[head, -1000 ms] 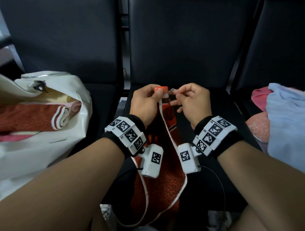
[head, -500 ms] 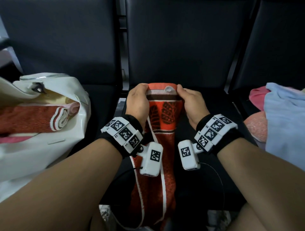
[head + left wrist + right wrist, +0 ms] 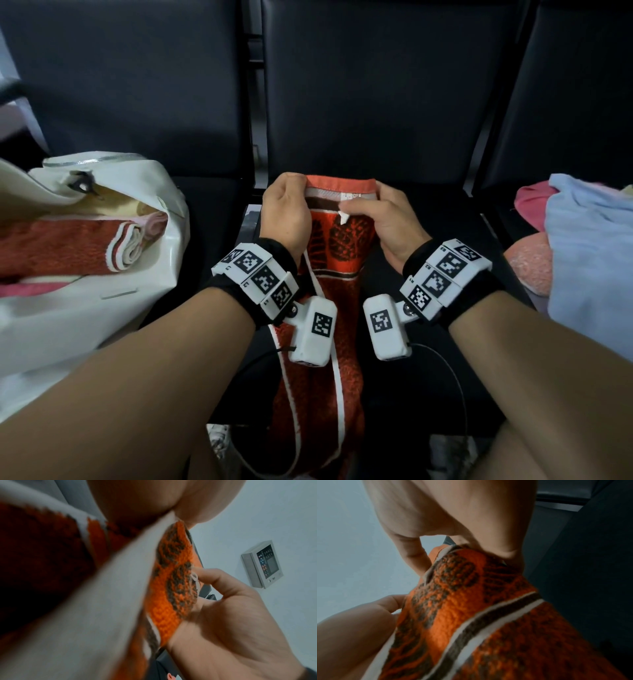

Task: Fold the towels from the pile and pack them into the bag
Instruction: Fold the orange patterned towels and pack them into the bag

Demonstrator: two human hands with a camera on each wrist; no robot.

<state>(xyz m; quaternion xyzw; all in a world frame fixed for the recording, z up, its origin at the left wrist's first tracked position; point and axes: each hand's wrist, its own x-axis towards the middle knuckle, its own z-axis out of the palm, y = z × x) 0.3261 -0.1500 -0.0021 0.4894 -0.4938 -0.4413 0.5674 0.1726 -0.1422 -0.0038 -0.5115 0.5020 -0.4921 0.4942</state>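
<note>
Pinching orange towel (image 3: 337, 240), label (image 3: 351, 196) unreadable

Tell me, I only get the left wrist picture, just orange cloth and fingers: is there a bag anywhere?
Observer: Yes, the head view shows a white bag on the person's left, with a folded red towel inside.
Operator: Any towels left to fold?
Observer: A pile of blue and pink ones lies on the right.
Operator: How does the orange one hang?
Observer: The orange towel hangs as a narrow strip, top edge pinched by the left hand and right hand.
</note>
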